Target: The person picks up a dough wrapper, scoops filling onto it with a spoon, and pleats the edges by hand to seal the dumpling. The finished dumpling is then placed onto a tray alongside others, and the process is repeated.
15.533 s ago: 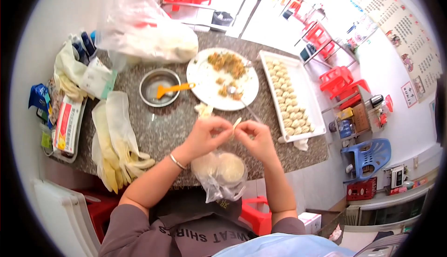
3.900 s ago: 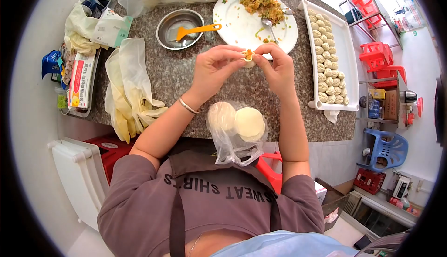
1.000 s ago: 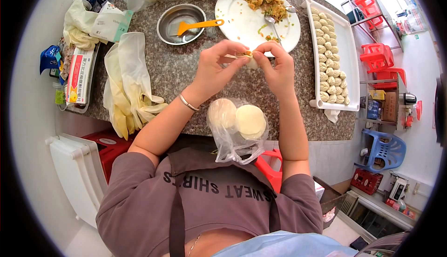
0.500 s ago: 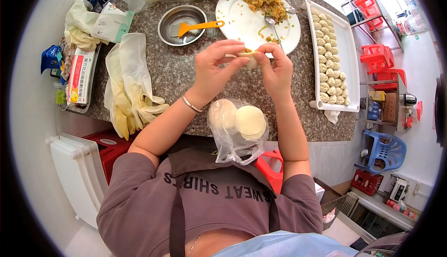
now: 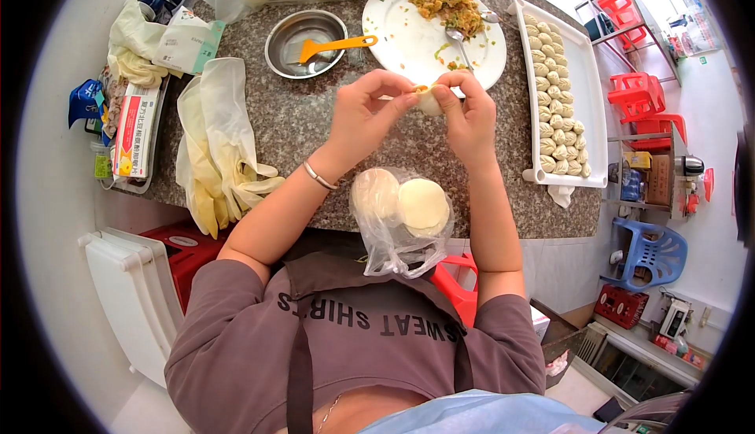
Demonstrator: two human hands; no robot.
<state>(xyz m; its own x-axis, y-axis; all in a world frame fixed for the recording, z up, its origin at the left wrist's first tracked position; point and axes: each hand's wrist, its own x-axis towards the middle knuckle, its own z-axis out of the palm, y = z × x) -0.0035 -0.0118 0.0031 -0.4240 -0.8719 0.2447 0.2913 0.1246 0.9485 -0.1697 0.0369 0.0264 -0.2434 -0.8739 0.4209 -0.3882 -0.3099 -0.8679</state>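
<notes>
A dumpling (image 5: 429, 102) with a pale wrapper and orange filling showing at its top is held up between my two hands. My left hand (image 5: 368, 111) pinches its left edge with thumb and fingers. On the other side, the thumb and fingers of my right hand (image 5: 467, 111) are closed on its rim. Beyond them lies a white plate (image 5: 389, 29) bearing chopped filling (image 5: 448, 11) and a metal spoon (image 5: 460, 43). Nearer my body, round dough wrappers (image 5: 423, 207) sit in a clear plastic bag (image 5: 385, 249) at the table's edge.
At right, a white tray (image 5: 591, 119) carries rows of pleated dumplings (image 5: 560, 103). A metal bowl (image 5: 285, 26) with an orange-handled brush (image 5: 346, 42) stands back left. Pale gloves (image 5: 224, 143) lie left on the speckled stone table (image 5: 503, 206). Boxes and packets crowd the far left.
My left fingers have come closer to the right ones, and the dumpling's wrapper is gathered further up around the filling. The things on the table have stayed in place.
</notes>
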